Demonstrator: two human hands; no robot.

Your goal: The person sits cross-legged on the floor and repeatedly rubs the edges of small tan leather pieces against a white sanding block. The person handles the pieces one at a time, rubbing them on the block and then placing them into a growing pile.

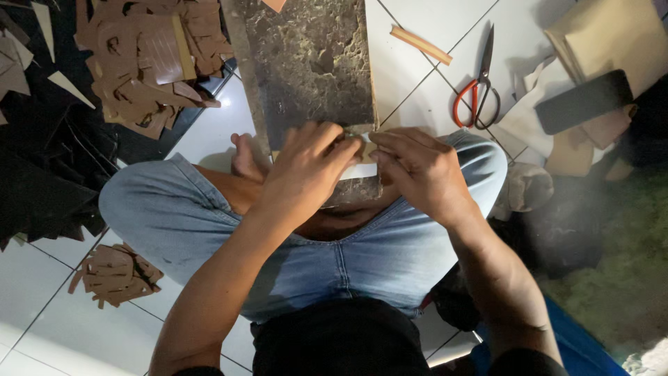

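Note:
I sit cross-legged on a white tiled floor with a dark mottled stone slab (306, 63) resting across my lap. My left hand (306, 167) and my right hand (417, 170) meet at the slab's near end. Both press with their fingertips on a small pale tan strip (367, 151) lying on the slab. The strip is mostly hidden under the fingers, so its shape is unclear.
Red-handled scissors (479, 90) lie on the tiles at upper right, near a tan stick (421, 44). A heap of brown cut pieces (149, 59) sits upper left, a smaller pile (115, 273) lower left. Tan sheets and a dark flat block (584, 101) lie at right.

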